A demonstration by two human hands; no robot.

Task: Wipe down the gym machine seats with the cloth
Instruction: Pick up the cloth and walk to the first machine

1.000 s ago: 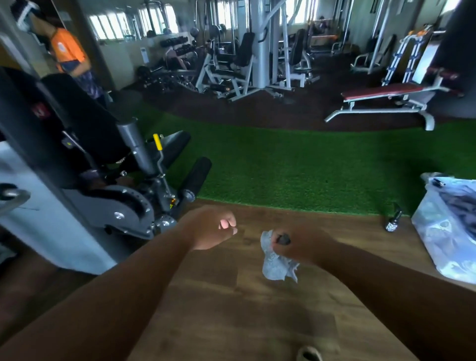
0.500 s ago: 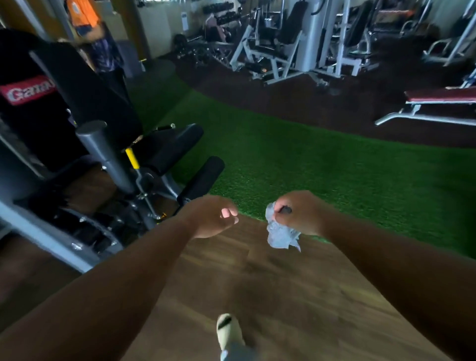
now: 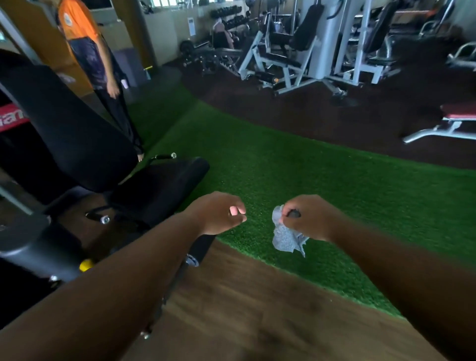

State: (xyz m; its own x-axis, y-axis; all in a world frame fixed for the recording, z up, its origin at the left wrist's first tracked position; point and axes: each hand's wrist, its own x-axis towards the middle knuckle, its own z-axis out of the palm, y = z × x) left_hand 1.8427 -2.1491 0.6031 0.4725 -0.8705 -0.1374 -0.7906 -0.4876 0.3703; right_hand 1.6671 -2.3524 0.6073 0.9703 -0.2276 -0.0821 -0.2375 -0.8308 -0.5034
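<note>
Black seat (image 3: 159,188) now nearer, cloth (image 3: 286,239) still in right hand (image 3: 309,219).

Dim interior, weak daylight from far windows (image 3: 161,3). Wide-angle bending at edges. Motion blur throughout; forearms (image 3: 116,296) and wood floor (image 3: 244,309) softest. Black seat (image 3: 159,190) lost in shadow.

Two bare hands are up: the right hand (image 3: 306,216) grips the one grey cloth (image 3: 286,237), and the left hand (image 3: 219,213) holds nothing. Left of that grip I count one black seat pad (image 3: 159,185), one backrest (image 3: 64,128) and one yellow knob (image 3: 86,265). Beyond the grip, well apart from it, there is one person in an orange shirt (image 3: 85,46), one red bench (image 3: 458,110) and at least two white-framed machines (image 3: 322,41).
</note>
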